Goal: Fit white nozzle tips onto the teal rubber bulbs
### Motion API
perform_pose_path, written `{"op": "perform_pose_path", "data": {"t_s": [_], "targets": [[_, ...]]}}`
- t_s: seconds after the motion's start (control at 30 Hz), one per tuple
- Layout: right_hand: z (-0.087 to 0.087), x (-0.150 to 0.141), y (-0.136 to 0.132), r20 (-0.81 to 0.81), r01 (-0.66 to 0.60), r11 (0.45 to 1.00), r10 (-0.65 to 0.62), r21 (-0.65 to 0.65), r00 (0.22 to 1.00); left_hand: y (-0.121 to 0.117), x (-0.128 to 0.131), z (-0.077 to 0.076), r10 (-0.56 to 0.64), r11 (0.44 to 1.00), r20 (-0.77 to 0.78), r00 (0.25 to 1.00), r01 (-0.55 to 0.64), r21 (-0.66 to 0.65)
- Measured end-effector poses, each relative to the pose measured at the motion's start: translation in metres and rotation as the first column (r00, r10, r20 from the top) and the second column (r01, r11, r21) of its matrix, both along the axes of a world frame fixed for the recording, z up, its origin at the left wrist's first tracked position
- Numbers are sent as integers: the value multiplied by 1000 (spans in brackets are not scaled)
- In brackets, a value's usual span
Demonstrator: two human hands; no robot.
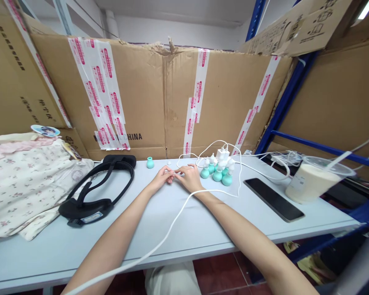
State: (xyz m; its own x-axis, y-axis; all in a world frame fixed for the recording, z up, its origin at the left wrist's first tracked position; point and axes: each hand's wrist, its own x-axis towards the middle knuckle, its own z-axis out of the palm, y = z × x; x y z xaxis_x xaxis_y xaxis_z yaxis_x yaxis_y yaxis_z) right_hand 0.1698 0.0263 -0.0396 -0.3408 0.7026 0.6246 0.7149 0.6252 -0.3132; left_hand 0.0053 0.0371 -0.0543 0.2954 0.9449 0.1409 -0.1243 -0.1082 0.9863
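Note:
My left hand (162,179) and my right hand (189,178) meet fingertip to fingertip just above the table. Both are closed in a pinch, and whatever is between the fingers is too small to make out. Beyond my left hand stands a small open teal bottle (150,163) with no top on it. A tiny white piece (169,163) lies behind my fingertips. To the right of my right hand, several teal bottles (217,175) with white tops stand close together.
A black head strap (101,205) and floral cloth (33,184) lie left. A white cable (169,233) crosses over my right forearm, near a white charger (223,154). Right are a phone (273,199) and a drink cup (310,182). Cardboard (141,98) walls the back.

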Motion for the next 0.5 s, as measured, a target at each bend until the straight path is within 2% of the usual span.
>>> {"op": "perform_pose_path", "data": {"t_s": [0.17,0.4,0.5], "targets": [[0,0,1,-13,-8,1000,8,-9,1000,4,4,-2,38,997,-8,999,-37,72],[0,0,3,-50,-33,999,32,-28,998,2,3,1,63,998,13,998,-63,-17],[0,-1,4,-55,-21,999,19,-27,998,1,4,2,73,997,13,997,-74,10]]}}
